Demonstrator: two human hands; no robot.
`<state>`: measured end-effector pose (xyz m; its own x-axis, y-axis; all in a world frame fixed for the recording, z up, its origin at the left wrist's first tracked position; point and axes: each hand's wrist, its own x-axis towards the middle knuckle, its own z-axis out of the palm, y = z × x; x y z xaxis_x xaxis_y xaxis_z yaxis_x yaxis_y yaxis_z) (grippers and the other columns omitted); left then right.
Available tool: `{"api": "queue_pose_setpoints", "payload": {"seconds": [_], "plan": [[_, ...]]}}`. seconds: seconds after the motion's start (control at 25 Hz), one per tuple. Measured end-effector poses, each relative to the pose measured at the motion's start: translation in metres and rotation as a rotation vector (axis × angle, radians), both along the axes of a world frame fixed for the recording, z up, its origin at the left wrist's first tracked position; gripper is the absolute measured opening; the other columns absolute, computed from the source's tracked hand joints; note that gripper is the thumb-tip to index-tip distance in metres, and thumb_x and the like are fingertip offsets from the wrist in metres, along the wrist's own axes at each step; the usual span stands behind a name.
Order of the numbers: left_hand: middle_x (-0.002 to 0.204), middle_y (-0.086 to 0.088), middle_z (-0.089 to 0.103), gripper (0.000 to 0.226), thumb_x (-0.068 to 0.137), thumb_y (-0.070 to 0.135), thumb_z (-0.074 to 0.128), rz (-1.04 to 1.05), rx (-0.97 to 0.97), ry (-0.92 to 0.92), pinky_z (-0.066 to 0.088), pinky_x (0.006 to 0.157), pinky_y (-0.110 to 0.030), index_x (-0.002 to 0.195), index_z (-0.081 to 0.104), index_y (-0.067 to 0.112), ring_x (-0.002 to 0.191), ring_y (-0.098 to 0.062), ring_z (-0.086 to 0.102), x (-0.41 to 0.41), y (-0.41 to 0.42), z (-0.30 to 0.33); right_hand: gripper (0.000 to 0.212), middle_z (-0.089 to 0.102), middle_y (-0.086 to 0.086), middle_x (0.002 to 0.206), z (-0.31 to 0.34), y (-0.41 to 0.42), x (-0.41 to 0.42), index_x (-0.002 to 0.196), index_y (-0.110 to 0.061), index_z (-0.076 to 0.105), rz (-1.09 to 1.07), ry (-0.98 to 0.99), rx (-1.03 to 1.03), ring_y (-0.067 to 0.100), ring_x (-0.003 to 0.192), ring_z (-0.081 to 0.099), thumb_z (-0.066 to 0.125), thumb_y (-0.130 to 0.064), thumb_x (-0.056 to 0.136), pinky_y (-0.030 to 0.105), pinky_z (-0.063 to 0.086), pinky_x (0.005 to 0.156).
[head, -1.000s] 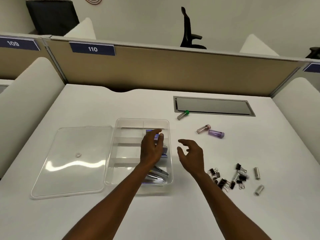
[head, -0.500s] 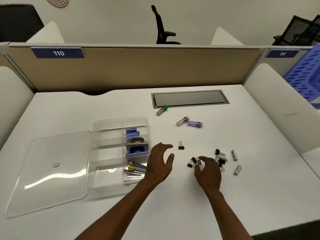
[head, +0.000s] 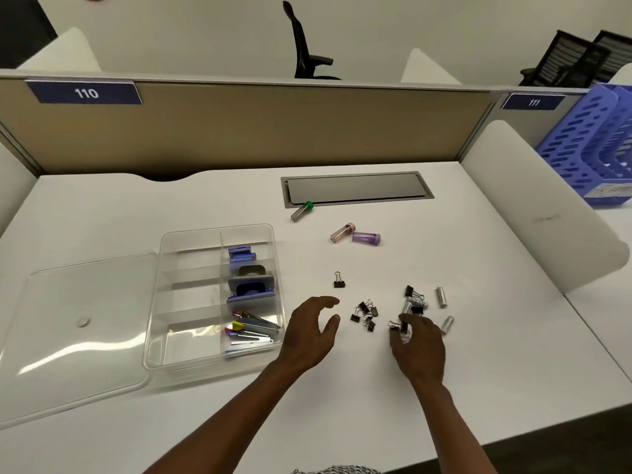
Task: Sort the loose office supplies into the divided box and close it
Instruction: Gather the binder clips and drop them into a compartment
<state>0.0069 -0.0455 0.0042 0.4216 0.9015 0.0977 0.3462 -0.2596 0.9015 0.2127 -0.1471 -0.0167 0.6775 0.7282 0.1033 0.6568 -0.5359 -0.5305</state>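
Pinching a black binder clip (head: 399, 327) at its fingertips, wire handles pointing left, the right hand (head: 419, 350) curls beside the scattered clips (head: 365, 313). Left hand (head: 307, 336) hovers released, fingers loosely spread, the divided box (head: 191, 362) just left, long axis running away.

Two bare forearms enter from the bottom edge, and no sleeve covers either one as far as the frame shows. The left hand (head: 309, 333) and the right hand (head: 420, 350) are both bare: no glove covers them, and no ring, watch or band shows on the visible fingers and wrists. At the very bottom edge, between the two arms, a small strip of clothing (head: 337, 470) shows, a knit or woven fabric in a fine black-and-white pattern; too little of it is in view to tell what garment it is.
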Motion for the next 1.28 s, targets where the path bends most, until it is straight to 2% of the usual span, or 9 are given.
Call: {"api": "queue_pose_setpoints", "payload": {"seconds": [0.12, 0.36, 0.52, 0.64, 0.76, 0.92, 1.08, 1.2, 1.28], "plan": [[0.113, 0.013, 0.065, 0.03, 0.087, 0.027, 0.062, -0.064, -0.061, 0.017, 0.053, 0.089, -0.029, 0.117, 0.065, 0.027, 0.106, -0.005, 0.06, 0.006, -0.007, -0.006, 0.033, 0.066, 0.002, 0.115, -0.012, -0.009, -0.001, 0.112, -0.02, 0.069, 0.111, 0.004, -0.107, 0.027, 0.105, 0.063, 0.073, -0.015, 0.079, 0.032, 0.049, 0.08], [0.108, 0.008, 0.066, 0.028, 0.088, 0.024, 0.065, -0.105, -0.145, 0.076, 0.053, 0.085, -0.02, 0.116, 0.066, 0.026, 0.099, -0.005, 0.062, 0.012, -0.012, -0.013, 0.035, 0.07, 0.004, 0.107, -0.015, -0.009, -0.019, 0.106, -0.016, 0.072, 0.018, 0.129, 0.07, 0.023, 0.092, 0.069, 0.075, -0.003, 0.073, 0.026, 0.049, 0.081], [0.102, 0.01, 0.07, 0.026, 0.09, 0.034, 0.065, -0.075, -0.364, 0.083, 0.054, 0.082, -0.02, 0.115, 0.066, 0.029, 0.09, -0.001, 0.067, 0.014, -0.013, -0.005, 0.036, 0.075, -0.002, 0.099, 0.009, 0.001, -0.034, 0.104, -0.027, 0.071, -0.155, 0.707, 0.261, 0.013, 0.085, 0.072, 0.079, -0.007, 0.075, 0.027, 0.055, 0.074], [0.102, -0.001, 0.075, 0.031, 0.09, 0.039, 0.066, -0.109, -0.744, -0.138, 0.058, 0.088, -0.034, 0.119, 0.064, 0.026, 0.091, -0.013, 0.073, 0.015, -0.014, -0.005, 0.042, 0.074, -0.001, 0.1, 0.025, 0.004, -0.055, 0.114, -0.03, 0.067, 0.09, 0.907, 0.242, 0.017, 0.088, 0.073, 0.079, -0.011, 0.079, 0.032, 0.06, 0.077], [0.098, -0.011, 0.075, 0.026, 0.091, 0.02, 0.068, -0.048, -0.807, -0.248, 0.06, 0.082, -0.034, 0.116, 0.066, 0.015, 0.091, -0.022, 0.074, 0.01, -0.014, -0.008, 0.048, 0.073, -0.002, 0.103, 0.033, 0.004, -0.06, 0.12, -0.027, 0.065, 0.283, 0.874, 0.201, 0.016, 0.09, 0.072, 0.077, -0.005, 0.078, 0.028, 0.059, 0.077], [0.099, -0.018, 0.073, 0.018, 0.091, 0.012, 0.068, 0.01, -0.79, -0.271, 0.06, 0.077, -0.033, 0.109, 0.07, 0.01, 0.088, -0.03, 0.073, -0.001, -0.012, -0.007, 0.027, 0.073, -0.005, 0.086, 0.019, 0.015, -0.04, 0.099, -0.028, 0.07, -0.083, 0.583, 0.158, 0.013, 0.076, 0.07, 0.076, -0.014, 0.077, 0.033, 0.058, 0.076], [0.099, -0.02, 0.072, 0.014, 0.091, 0.013, 0.068, 0.015, -0.792, -0.286, 0.061, 0.078, -0.036, 0.105, 0.07, 0.01, 0.086, -0.031, 0.073, -0.001, -0.013, -0.005, 0.021, 0.068, -0.002, 0.081, -0.006, 0.026, -0.03, 0.093, -0.021, 0.074, -0.017, 0.214, -0.079, 0.02, 0.081, 0.065, 0.079, -0.03, 0.075, 0.028, 0.046, 0.072], [0.101, -0.021, 0.071, 0.016, 0.093, 0.011, 0.064, 0.022, -0.832, -0.301, 0.06, 0.078, -0.038, 0.108, 0.068, 0.01, 0.084, -0.029, 0.073, 0.0, -0.014, -0.004, 0.014, 0.068, -0.004, 0.077, -0.006, 0.032, -0.031, 0.086, -0.024, 0.075, 0.003, 0.187, -0.085, 0.018, 0.08, 0.065, 0.078, -0.03, 0.073, 0.025, 0.04, 0.068], [0.102, -0.02, 0.072, 0.017, 0.095, 0.009, 0.06, 0.037, -0.875, -0.315, 0.059, 0.078, -0.038, 0.111, 0.066, 0.012, 0.084, -0.029, 0.072, -0.001, -0.014, -0.002, 0.012, 0.069, -0.008, 0.074, -0.002, 0.029, -0.034, 0.078, -0.024, 0.073, -0.045, 0.287, -0.032, 0.011, 0.075, 0.066, 0.08, -0.03, 0.07, 0.026, 0.048, 0.069]]}}
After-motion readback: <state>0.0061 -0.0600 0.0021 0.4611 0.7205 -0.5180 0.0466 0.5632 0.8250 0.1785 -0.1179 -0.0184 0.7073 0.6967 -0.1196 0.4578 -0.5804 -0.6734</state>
